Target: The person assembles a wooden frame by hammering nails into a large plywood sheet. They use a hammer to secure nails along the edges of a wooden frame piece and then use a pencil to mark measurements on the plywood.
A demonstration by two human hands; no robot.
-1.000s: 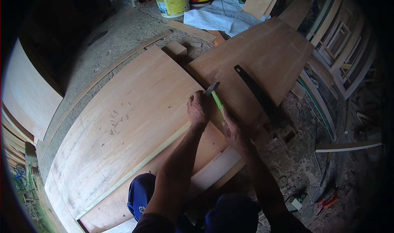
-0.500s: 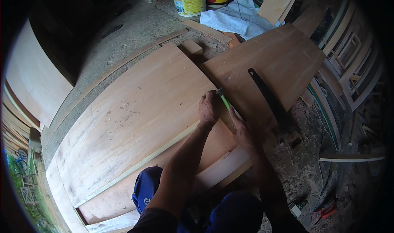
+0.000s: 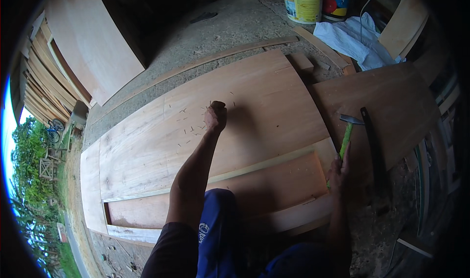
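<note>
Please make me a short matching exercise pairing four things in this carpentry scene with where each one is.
Things:
1. left hand
2. hammer
3. white cloth
4. small nails

Places:
A. on the ground beside the two buckets, far side
B. scattered on the large plywood sheet
C. held in the right hand, green handle, head pointing away
D. reaching out over the large plywood sheet, fingers closed

Pairs: 1-D, 2-C, 3-A, 4-B
</note>
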